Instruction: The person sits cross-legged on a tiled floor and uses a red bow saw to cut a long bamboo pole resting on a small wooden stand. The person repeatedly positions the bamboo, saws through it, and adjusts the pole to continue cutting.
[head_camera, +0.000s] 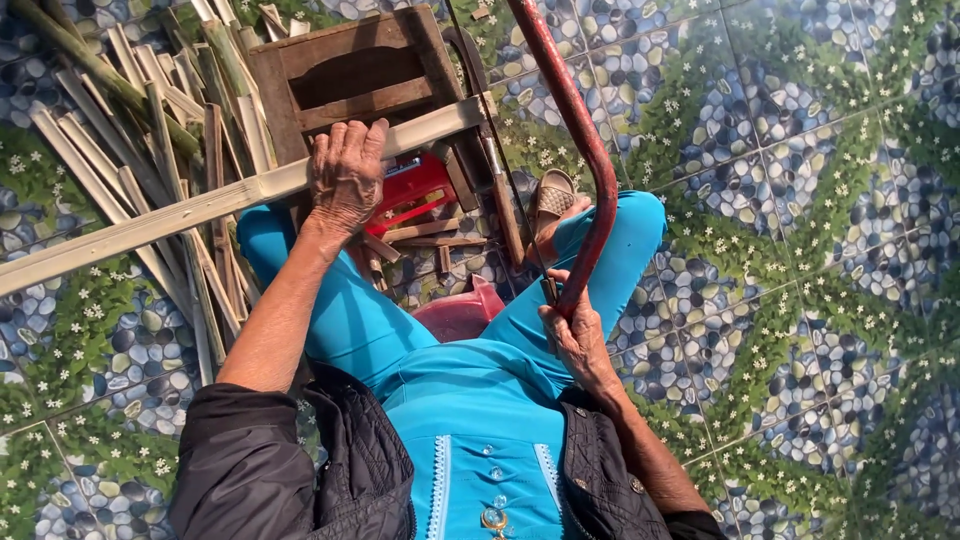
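the long pale split bamboo strip (200, 208) runs from the left edge of the frame up to the centre top, lying across the dark wooden stool (340, 75) in the upper middle. the left hand (345, 178) presses flat on it, palm down with fingers spread over the top rather than wrapped round. the right hand (578, 335), centre right, is clenched around the lower end of a red curved metal bow saw frame (575, 130), whose thin dark blade (500, 160) slants down past the stool's right side, near the strip's end. below the stool a red plastic tool (410, 190) and short wood offcuts (420, 235) lie on the pebble-patterned floor tiles (800, 250). a pile of green and pale bamboo lengths (150, 110) fills the upper left. a sandalled foot (552, 200) sits just beside the blade.

since the strip is only pressed, not gripped, it could slide or roll off the stool if pushed sideways. the blade passes close to the foot and the turquoise trouser leg (620, 250), so a slip could catch either.
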